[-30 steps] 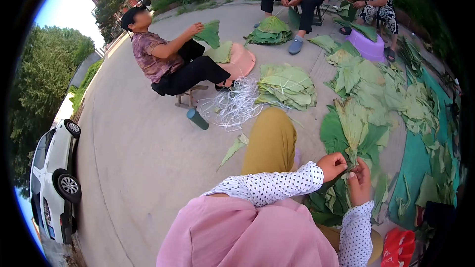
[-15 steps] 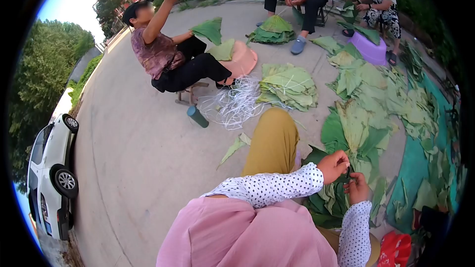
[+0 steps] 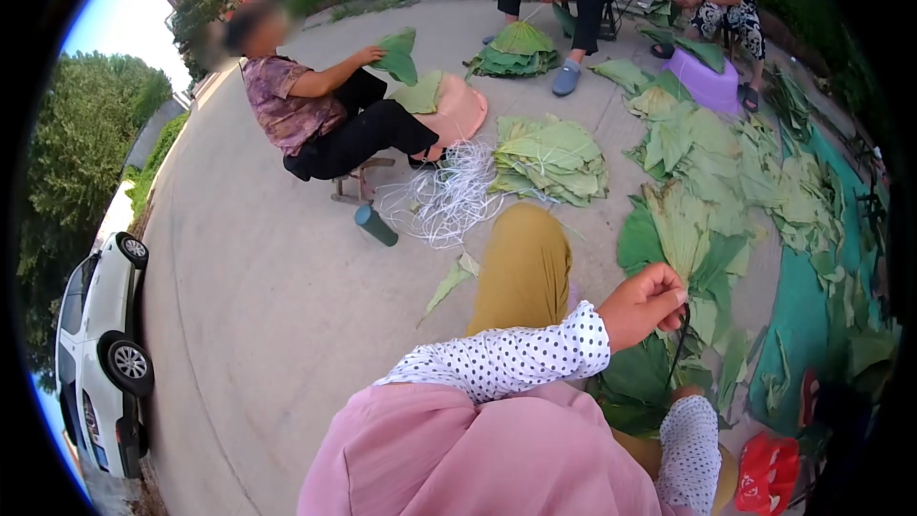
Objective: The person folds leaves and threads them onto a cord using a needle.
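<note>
My left hand [image 3: 648, 306] is closed, pinching the top of a thin dark strand [image 3: 678, 349] that hangs taut from its fingers. Below the strand lies a folded bunch of dark green leaves [image 3: 638, 384] on my lap. My right hand [image 3: 684, 391] sits low beside that bunch. It is almost wholly hidden behind its dotted sleeve [image 3: 690, 444], and its grip cannot be made out. A large pale leaf [image 3: 680, 225] lies on the ground just beyond my left hand.
A seated person [image 3: 315, 115] at the left holds a folded leaf [image 3: 396, 55] beside a pink basin [image 3: 454, 110]. White strings [image 3: 444, 201], a green bottle [image 3: 375, 225] and a leaf stack [image 3: 549, 158] lie ahead. Two more people sit far back near a purple basin [image 3: 707, 84]. A white car [image 3: 95, 354] stands at the left.
My left hand has lifted and drawn the strand upward. My right hand has dropped out of sight behind its sleeve. The seated person lowered a raised arm back to the leaf.
</note>
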`<control>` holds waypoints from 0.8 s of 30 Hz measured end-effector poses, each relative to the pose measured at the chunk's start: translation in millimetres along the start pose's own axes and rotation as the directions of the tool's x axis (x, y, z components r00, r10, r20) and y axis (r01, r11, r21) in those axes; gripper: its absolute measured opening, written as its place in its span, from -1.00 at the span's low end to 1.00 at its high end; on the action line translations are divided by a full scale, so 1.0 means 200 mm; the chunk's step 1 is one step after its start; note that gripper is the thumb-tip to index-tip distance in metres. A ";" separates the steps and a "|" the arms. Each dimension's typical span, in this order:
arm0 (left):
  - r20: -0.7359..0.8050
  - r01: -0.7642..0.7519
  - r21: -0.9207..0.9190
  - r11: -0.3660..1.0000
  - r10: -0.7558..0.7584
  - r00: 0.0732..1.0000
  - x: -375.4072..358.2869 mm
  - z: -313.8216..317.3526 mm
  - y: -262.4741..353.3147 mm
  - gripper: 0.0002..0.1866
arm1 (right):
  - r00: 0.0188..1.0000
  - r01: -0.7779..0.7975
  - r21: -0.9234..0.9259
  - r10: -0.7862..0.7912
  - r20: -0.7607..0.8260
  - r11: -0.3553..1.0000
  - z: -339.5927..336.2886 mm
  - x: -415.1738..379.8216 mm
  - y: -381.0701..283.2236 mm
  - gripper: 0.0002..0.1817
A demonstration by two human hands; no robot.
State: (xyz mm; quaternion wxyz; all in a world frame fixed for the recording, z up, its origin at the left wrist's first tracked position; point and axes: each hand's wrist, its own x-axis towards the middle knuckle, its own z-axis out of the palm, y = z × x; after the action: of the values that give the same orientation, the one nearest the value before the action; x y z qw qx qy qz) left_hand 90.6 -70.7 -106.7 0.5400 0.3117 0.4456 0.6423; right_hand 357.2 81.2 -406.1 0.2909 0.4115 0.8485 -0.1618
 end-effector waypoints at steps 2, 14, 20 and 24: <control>0.017 -0.001 0.017 1.000 0.001 1.000 -0.03 0.02 0.05 -0.88 | 0.986 0.020 -0.222 0.018 0.169 0.975 -0.07 -0.15 0.00 -0.64; 0.000 0.142 0.389 0.910 -0.155 0.988 0.13 0.00 -0.36 -0.90 | 0.890 0.443 0.896 -0.104 -0.444 -0.035 -0.74 -0.70 -0.58 -0.74; 0.010 0.312 0.322 0.894 -0.333 0.943 0.39 -0.04 -0.54 -0.86 | 0.809 0.526 0.786 0.094 -0.581 0.325 -0.76 -0.69 -0.51 -0.87; -0.088 0.389 0.525 0.757 -0.406 0.910 0.71 -0.13 -0.78 -0.81 | 0.726 0.534 0.345 -0.210 -0.655 0.771 -0.76 -0.73 -0.47 -0.84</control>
State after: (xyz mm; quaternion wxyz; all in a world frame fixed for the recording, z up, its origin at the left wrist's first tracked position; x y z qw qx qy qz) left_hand 100.9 63.4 -270.6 0.5630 0.3570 0.6530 0.3595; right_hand 300.0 13.6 -192.7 -0.1431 0.3155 0.8872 -0.3045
